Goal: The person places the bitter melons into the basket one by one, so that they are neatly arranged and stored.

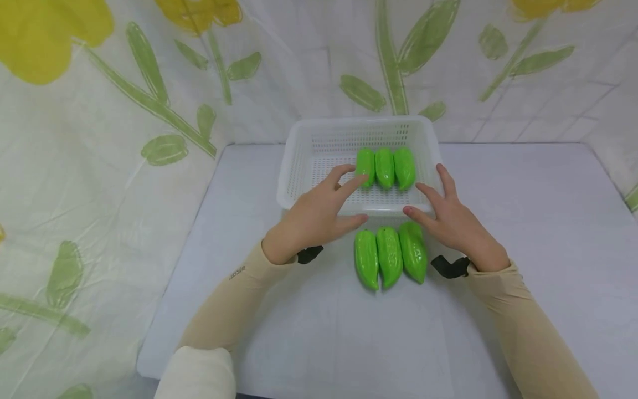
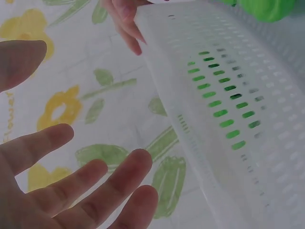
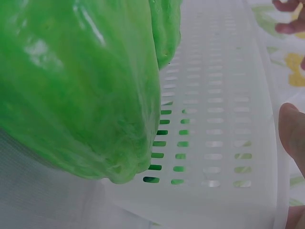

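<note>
My left hand (image 1: 321, 213) hovers over the front left of a white plastic basket (image 1: 284, 183), fingers spread and holding nothing. Its palm and separated fingers show apart from the basket wall in the left wrist view. At the front right corner is my right hand (image 1: 451, 216), its thumb (image 3: 291, 129) right at the rim and its fingers extended over the corner. Inside the basket, toward the right, three glossy green peppers (image 1: 385, 168) lie side by side. Three more green peppers (image 1: 389, 256) lie in a row on the table, between my wrists and in front of the basket.
The basket stands at the back of a table (image 1: 319, 338) with a pale cover. Behind and to the left hangs a white sheet (image 1: 299, 72) printed with yellow flowers and green leaves. Black straps (image 1: 450, 267) circle both wrists over beige sleeves.
</note>
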The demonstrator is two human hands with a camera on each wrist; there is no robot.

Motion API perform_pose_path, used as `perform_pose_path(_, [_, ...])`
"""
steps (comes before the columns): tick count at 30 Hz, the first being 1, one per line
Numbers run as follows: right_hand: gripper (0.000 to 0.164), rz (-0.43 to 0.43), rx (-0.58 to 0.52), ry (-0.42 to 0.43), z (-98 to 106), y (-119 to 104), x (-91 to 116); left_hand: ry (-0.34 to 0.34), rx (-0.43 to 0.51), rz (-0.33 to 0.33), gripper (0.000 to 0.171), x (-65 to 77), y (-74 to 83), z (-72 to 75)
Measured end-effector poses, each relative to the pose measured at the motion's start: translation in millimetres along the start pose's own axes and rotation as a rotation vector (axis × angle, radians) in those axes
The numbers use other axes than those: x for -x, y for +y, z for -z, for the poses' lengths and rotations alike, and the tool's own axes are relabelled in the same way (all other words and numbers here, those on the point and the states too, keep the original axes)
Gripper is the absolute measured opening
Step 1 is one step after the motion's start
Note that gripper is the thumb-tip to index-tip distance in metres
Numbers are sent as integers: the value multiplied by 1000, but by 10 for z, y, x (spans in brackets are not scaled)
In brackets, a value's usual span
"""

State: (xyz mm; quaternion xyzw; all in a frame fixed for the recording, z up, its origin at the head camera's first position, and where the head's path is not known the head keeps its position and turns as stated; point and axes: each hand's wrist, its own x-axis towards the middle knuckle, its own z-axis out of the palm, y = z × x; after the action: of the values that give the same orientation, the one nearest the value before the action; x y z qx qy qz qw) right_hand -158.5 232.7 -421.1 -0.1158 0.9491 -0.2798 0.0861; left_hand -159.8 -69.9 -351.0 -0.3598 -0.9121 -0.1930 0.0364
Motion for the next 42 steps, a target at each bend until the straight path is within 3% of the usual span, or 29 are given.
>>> perform_pose_path(6, [86,-3,8,2,-5,4,-9,10,-4,-29,66,223,49,-175])
perform_pose_path(14, [86,-4,9,8,-17,17,-15,-40,8,-53,65,394,122,-468])
perform_pose_path(23, [86,-5,7,6,-19,11,-11,-112,-8,2,70,449,155,-800])
perform_pose_path(31, [87,-3,12,9,-19,8,-11,-235,38,85,74,452,178,-930])
perform_pose_path(42, [87,-6,18,7,-27,17,-18,-215,121,54,74,443,131,-1066])
